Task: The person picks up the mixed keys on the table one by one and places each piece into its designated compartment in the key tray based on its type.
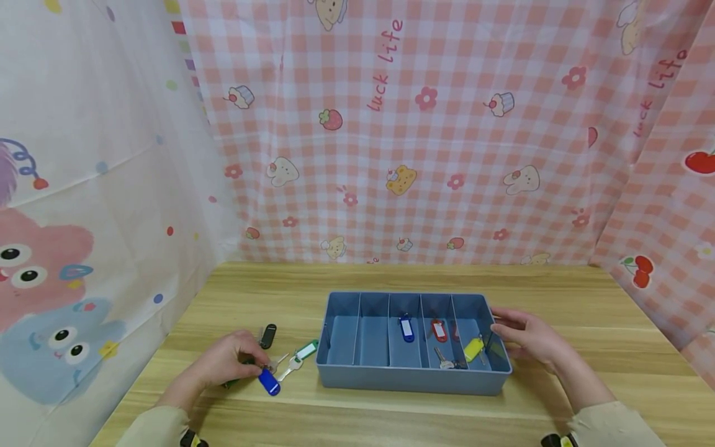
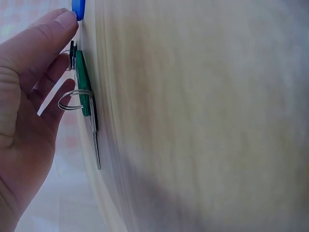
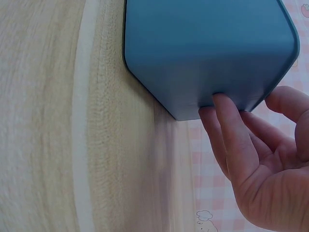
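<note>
My left hand [image 1: 237,359] pinches a blue key tag [image 1: 269,382] at its upper end, low over the wooden table. Beside it lie a green key tag with a key [image 1: 306,351] and a black key tag [image 1: 268,336]. Another green key tag [image 2: 83,82], with a ring and key, lies beneath the left fingers. My right hand [image 1: 527,338] holds the right end wall of a blue-grey divided box [image 1: 413,380], thumb at the rim and fingers against the outside [image 3: 212,72]. Inside are a blue tag [image 1: 406,328], a red tag [image 1: 439,330] and a yellow tag [image 1: 473,349].
Loose keys [image 1: 444,360] lie near the front of the box, in the compartment second from the right. The two left compartments show bare floors. A checkered cloth [image 1: 413,136] hangs behind the table [image 1: 357,419], and a white printed cloth [image 1: 128,186] hangs at the left.
</note>
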The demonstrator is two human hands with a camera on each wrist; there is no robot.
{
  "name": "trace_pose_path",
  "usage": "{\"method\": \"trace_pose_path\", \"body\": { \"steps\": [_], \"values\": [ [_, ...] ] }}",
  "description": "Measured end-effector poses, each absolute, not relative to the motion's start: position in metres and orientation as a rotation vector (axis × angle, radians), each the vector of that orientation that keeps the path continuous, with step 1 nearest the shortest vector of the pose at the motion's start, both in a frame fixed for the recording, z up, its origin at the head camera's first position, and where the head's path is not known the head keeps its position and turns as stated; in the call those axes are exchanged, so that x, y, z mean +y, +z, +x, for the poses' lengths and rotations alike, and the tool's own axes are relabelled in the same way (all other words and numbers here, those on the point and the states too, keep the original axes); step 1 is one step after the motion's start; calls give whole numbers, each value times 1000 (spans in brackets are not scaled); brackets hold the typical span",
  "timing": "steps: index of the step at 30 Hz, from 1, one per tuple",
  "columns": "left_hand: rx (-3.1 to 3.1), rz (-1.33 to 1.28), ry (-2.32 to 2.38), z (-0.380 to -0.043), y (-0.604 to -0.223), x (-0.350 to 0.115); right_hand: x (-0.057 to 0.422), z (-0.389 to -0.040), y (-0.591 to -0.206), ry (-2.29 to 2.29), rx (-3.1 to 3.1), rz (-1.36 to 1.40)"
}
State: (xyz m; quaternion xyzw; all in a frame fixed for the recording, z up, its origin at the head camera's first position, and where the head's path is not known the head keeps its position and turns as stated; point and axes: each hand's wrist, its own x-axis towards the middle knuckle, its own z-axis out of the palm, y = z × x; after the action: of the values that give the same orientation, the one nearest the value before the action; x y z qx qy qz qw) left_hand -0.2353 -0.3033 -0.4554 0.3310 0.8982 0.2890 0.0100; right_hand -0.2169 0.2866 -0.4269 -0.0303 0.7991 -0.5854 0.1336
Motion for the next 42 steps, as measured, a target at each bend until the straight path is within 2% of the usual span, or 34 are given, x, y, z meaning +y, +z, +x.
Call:
{"method": "trace_pose_path", "body": {
  "steps": [10, 30, 37, 42],
  "values": [
    [2836, 1207, 946, -235, -459, -300, 287, -217, -426, -1684, 2322, -85],
    [2890, 1133, 1006, -235, -450, -291, 287, -218, -427, -1688, 2315, -74],
    [2857, 1282, 1071, -238, -440, -289, 286, -217, -426, -1686, 2323, -80],
    [2875, 1258, 1073, -238, -431, -287, 285, -216, -425, -1695, 2314, -87]
  ]
}}
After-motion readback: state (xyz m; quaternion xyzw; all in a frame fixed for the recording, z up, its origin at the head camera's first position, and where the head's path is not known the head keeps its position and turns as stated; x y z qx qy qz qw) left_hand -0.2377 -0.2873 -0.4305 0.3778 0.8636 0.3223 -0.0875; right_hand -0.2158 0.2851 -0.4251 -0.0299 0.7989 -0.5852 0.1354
